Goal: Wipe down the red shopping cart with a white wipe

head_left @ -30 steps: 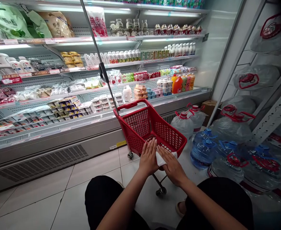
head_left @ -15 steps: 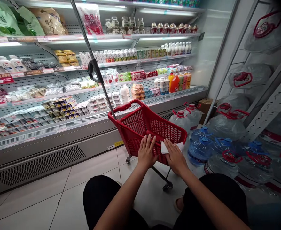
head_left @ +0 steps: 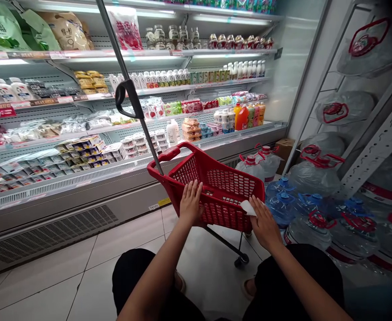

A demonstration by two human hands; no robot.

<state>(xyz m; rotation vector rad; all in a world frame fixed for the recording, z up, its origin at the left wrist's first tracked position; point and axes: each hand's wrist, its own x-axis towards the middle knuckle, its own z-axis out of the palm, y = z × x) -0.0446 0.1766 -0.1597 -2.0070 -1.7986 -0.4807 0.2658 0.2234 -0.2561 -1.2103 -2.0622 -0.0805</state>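
A red plastic shopping basket cart (head_left: 229,176) stands on its wheels in front of me, its grey pole rising to a black hook-shaped grip (head_left: 129,99). My left hand (head_left: 191,203) rests on the near rim of the basket, its fingers stretched out over the edge. At the basket's near right corner, my right hand (head_left: 265,225) has a folded white cloth or tissue (head_left: 248,207) under its fingers, against the rim. Part of the cloth is hidden by those fingers. No goods show inside the basket.
Behind the cart runs a lit refrigerated shelf (head_left: 125,174) with yogurt cups, bottles and bags. Large water jugs (head_left: 307,229) crowd the floor at the right, near a metal rack (head_left: 376,138). My knees are on either side below the cart.
My hands have moved apart along the near rim: the left one leftward, the right one rightward with the white cloth. The cart has shifted slightly to the right and its front wheel has turned.
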